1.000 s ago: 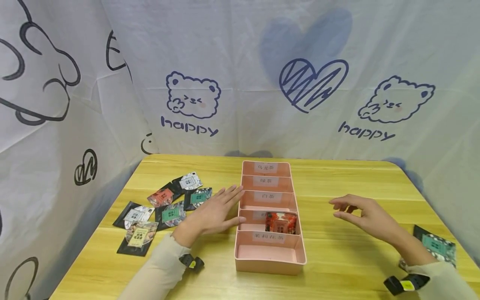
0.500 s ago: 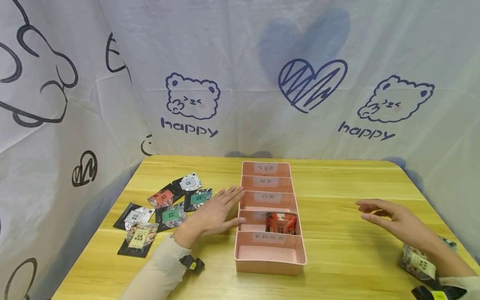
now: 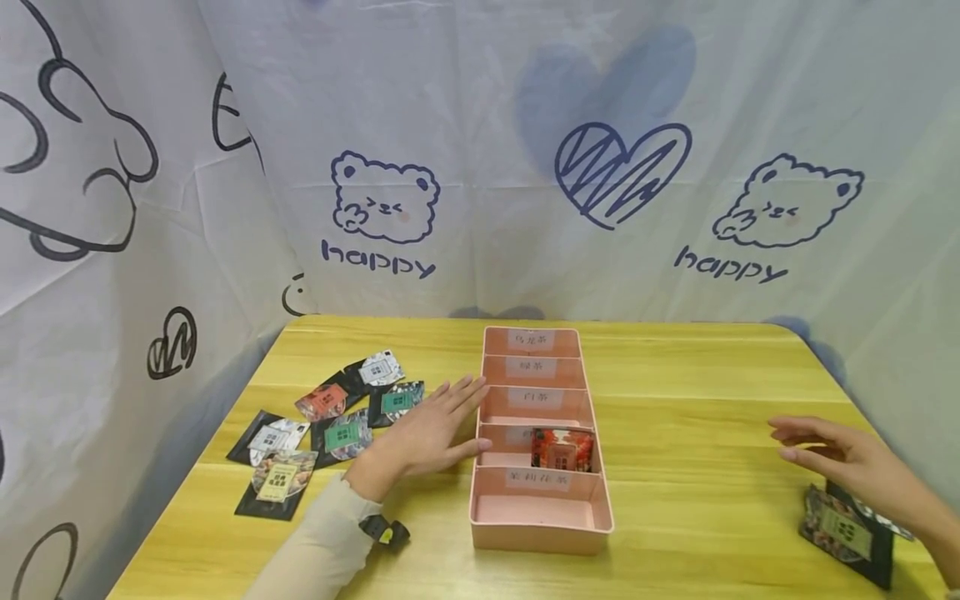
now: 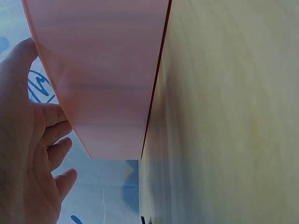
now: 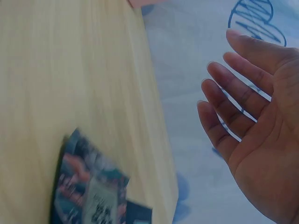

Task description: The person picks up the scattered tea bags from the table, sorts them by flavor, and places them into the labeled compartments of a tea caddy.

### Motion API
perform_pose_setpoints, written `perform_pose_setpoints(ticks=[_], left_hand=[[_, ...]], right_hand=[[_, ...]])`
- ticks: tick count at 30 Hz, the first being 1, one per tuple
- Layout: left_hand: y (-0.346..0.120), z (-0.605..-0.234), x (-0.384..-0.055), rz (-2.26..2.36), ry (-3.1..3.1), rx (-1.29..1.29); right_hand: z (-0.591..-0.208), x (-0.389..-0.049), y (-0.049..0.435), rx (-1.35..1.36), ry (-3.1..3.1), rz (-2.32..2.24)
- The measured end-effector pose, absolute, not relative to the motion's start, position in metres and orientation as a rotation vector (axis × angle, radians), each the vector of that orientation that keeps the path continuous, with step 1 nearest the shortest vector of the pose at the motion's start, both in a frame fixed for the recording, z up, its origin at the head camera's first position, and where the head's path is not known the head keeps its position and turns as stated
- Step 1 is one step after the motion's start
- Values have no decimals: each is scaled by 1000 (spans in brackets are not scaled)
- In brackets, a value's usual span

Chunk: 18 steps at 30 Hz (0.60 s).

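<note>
A pink box [image 3: 542, 540] split into several labelled compartments stands mid-table. One red tea sachet [image 3: 562, 450] lies in its second compartment from the front. My left hand [image 3: 431, 433] touches the box's left rim with fingers straight; the left wrist view has the fingertips against the pink side wall [image 4: 103, 65]. Over the table's right side hovers my right hand [image 3: 851, 462], fingers loosely bent and holding nothing. Just below it is a black tea sachet with a yellow-green label [image 3: 842, 533], overlapping another sachet that the hand partly hides. The right wrist view shows the labelled sachet [image 5: 93, 191] blurred.
On the left of the wooden table [image 3: 690, 375] lie several black tea sachets, among them one with a yellow label [image 3: 277, 483], one with a red label [image 3: 324, 400] and one with a green label [image 3: 345, 433]. A printed white cloth [image 3: 495, 250] hangs behind.
My right hand has moved right and slightly toward me, away from the box, to the sachets at the right. My left hand has stayed at the box's rim.
</note>
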State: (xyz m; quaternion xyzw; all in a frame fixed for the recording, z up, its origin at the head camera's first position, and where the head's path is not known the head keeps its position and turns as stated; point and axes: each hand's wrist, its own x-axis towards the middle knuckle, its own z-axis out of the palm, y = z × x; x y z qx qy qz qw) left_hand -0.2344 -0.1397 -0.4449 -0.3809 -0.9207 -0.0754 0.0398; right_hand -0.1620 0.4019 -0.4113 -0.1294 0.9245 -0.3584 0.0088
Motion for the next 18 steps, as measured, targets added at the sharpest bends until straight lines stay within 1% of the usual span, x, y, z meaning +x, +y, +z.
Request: perform_pose_setpoints(ticks=[9,18], left_hand=[[-140,-443,-235,-228,-2825,-1162],[-140,-445,-235,-224,-2841,-1154]], right_hand=[[-431,-155,427,-318,2819,-1129],[-449,-153,448,-172,2784,-967]])
